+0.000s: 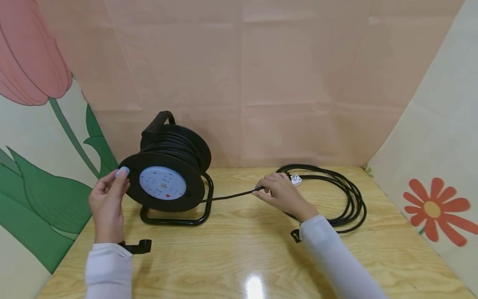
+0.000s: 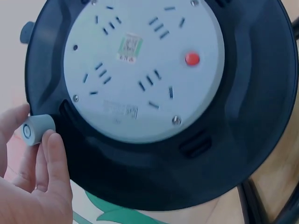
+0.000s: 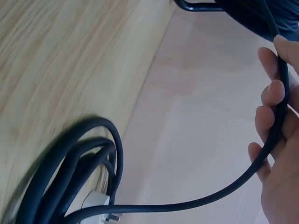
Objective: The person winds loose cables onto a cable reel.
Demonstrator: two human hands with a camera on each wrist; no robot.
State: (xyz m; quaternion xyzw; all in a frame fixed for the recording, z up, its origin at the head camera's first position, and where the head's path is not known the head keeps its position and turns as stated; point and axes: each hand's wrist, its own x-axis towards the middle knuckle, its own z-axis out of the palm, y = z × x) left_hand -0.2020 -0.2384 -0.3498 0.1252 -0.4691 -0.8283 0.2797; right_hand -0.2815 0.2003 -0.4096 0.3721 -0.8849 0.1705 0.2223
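A black cable reel (image 1: 169, 164) stands on its frame at the table's back left, its pale socket plate (image 1: 162, 182) with a red button (image 2: 192, 59) facing me. My left hand (image 1: 118, 174) pinches the small grey knob (image 2: 36, 129) on the reel's front rim. A black cable (image 1: 231, 195) runs from the reel to my right hand (image 1: 267, 189), whose fingers (image 3: 273, 93) curl round it. Beyond the hand, the cable lies in loose loops (image 1: 349, 199) on the table. A white plug (image 1: 296, 180) rests at the back of the loops, just behind my right hand.
The wooden table (image 1: 231, 249) is enclosed by a pink paper backdrop (image 1: 242, 83) and side panels with flower pictures (image 1: 433, 209). The reel's carry handle (image 1: 158, 120) points up toward the back wall. A black wrist mount (image 1: 138, 246) sits by my left sleeve.
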